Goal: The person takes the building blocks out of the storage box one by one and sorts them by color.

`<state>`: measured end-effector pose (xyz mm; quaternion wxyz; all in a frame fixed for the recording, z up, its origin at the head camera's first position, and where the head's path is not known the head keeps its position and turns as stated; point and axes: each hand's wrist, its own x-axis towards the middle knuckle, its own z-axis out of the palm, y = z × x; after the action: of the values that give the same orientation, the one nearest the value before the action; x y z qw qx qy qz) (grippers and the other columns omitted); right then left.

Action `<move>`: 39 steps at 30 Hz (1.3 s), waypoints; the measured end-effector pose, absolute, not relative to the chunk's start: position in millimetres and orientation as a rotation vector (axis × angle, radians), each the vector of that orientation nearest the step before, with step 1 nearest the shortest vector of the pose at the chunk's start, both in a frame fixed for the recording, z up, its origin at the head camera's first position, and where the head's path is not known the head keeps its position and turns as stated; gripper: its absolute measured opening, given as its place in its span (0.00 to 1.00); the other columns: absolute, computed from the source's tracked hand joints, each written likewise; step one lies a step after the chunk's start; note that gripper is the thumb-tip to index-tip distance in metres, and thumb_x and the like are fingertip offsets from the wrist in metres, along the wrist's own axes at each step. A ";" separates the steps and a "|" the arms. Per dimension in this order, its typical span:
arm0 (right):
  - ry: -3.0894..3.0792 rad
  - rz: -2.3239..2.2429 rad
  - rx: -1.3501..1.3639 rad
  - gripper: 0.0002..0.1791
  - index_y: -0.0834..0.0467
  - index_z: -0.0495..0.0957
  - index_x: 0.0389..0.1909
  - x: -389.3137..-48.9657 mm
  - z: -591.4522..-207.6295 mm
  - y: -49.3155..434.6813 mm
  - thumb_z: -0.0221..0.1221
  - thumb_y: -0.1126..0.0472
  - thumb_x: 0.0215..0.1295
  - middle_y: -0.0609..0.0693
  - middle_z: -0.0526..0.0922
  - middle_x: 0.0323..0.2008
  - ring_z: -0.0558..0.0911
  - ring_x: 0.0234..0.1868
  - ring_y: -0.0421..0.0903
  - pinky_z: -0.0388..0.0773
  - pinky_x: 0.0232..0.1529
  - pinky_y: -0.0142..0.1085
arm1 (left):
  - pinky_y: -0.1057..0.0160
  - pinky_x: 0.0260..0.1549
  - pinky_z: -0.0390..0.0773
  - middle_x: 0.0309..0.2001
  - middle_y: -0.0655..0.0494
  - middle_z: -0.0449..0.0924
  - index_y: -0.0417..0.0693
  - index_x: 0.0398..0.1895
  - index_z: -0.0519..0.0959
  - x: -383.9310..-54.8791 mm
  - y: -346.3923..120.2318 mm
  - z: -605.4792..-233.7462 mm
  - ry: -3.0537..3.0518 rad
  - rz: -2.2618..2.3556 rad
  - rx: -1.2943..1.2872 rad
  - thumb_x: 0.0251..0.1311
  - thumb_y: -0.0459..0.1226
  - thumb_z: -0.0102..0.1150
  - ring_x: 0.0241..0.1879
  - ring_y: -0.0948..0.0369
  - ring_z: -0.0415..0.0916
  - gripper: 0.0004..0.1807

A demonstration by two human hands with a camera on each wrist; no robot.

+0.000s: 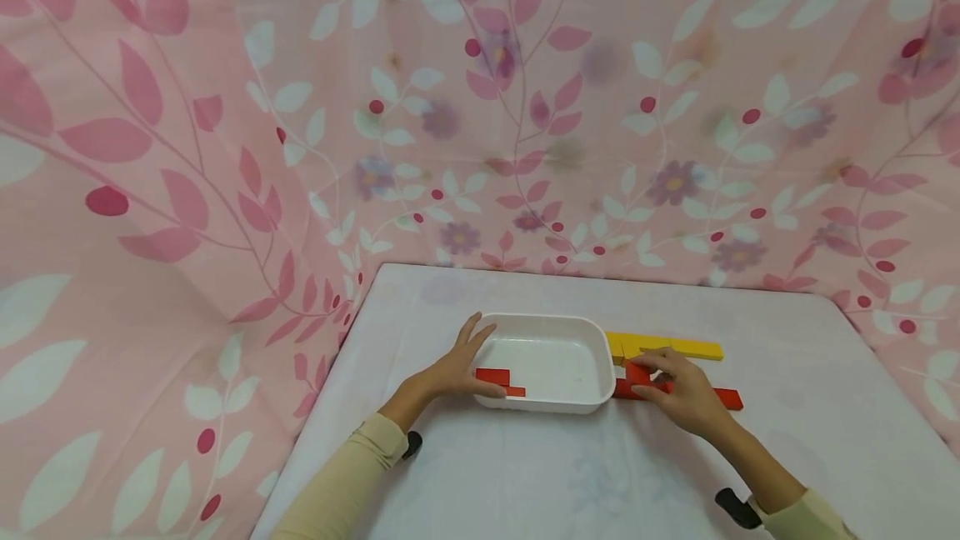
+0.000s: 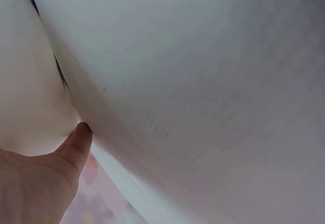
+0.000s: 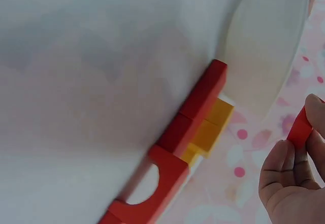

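A white plastic tray [image 1: 551, 403] stands on the table, with a couple of flat red blocks [image 1: 492, 377] lying inside its left end. My left hand [image 1: 453, 369] is at that end, fingers spread by the far corner and thumb along the near rim. In the left wrist view, a straight digit [image 2: 76, 145] touches the tray's edge. Just off the tray's right end, my right hand [image 1: 692, 397] pinches a small red block [image 3: 299, 128] between thumb and fingers. Under it runs a row of red blocks [image 1: 727, 398], one with an arch cut-out [image 3: 170, 176].
Behind the red row lies a row of yellow blocks [image 1: 693, 348], close to the tray's right wall. A white cloth [image 1: 480, 473] covers the table. Pink floral fabric [image 1: 525, 107] hangs behind and to the left of it.
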<state>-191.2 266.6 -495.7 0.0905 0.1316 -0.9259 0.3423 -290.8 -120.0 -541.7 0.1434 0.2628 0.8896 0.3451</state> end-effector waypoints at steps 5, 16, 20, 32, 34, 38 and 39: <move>-2.784 0.980 0.389 0.22 0.56 0.84 0.49 -185.5 -505.9 263.2 0.74 0.65 0.50 0.50 0.81 0.45 0.78 0.38 0.44 0.82 0.36 0.29 | 0.38 0.67 0.64 0.80 0.51 0.27 0.60 0.80 0.45 -292.3 -121.4 -541.9 2.543 1.021 0.759 0.41 0.63 0.74 0.77 0.45 0.43 0.65; -2.896 0.980 0.394 0.21 0.56 0.85 0.45 -184.0 -518.7 250.5 0.75 0.68 0.48 0.46 0.80 0.39 0.75 0.35 0.43 0.78 0.32 0.27 | 0.36 0.65 0.65 0.80 0.55 0.26 0.63 0.80 0.44 -294.8 -121.8 -538.1 2.518 1.032 0.749 0.41 0.64 0.73 0.76 0.46 0.47 0.65; -2.940 0.942 0.376 0.21 0.55 0.84 0.46 -185.2 -522.2 247.0 0.74 0.67 0.49 0.45 0.80 0.38 0.74 0.35 0.43 0.77 0.34 0.27 | 0.36 0.66 0.64 0.80 0.55 0.26 0.64 0.80 0.44 -295.3 -121.7 -539.2 2.520 1.034 0.745 0.41 0.64 0.73 0.76 0.46 0.46 0.65; -3.061 0.942 0.282 0.20 0.51 0.84 0.45 -186.7 -532.4 245.6 0.75 0.62 0.49 0.43 0.77 0.37 0.73 0.36 0.42 0.76 0.33 0.25 | 0.38 0.66 0.66 0.80 0.48 0.27 0.58 0.80 0.44 -293.8 -121.2 -543.5 2.535 1.014 0.784 0.42 0.62 0.74 0.77 0.45 0.40 0.66; -3.069 0.950 0.279 0.19 0.51 0.85 0.45 -186.4 -533.2 245.3 0.75 0.62 0.49 0.43 0.75 0.36 0.73 0.36 0.42 0.76 0.33 0.25 | 0.38 0.66 0.65 0.80 0.48 0.26 0.58 0.80 0.45 -293.7 -121.2 -542.6 2.526 1.022 0.784 0.42 0.62 0.74 0.77 0.45 0.40 0.66; -3.084 0.965 0.288 0.19 0.52 0.85 0.45 -186.1 -535.3 244.8 0.74 0.64 0.50 0.44 0.75 0.36 0.73 0.36 0.42 0.76 0.32 0.26 | 0.37 0.67 0.64 0.80 0.48 0.26 0.58 0.80 0.45 -293.1 -121.6 -541.0 2.509 1.031 0.777 0.42 0.62 0.75 0.77 0.45 0.42 0.66; -3.089 0.967 0.282 0.19 0.52 0.85 0.44 -186.3 -535.9 244.6 0.74 0.64 0.50 0.44 0.75 0.36 0.73 0.36 0.42 0.76 0.32 0.26 | 0.38 0.67 0.64 0.80 0.49 0.26 0.59 0.80 0.45 -293.0 -121.7 -540.6 2.511 1.025 0.772 0.42 0.62 0.75 0.77 0.45 0.42 0.66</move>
<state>-186.3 244.6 -535.9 -0.0537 0.0867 -0.9494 0.2971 -293.0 -121.7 -540.6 0.1600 0.2704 0.8790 0.3586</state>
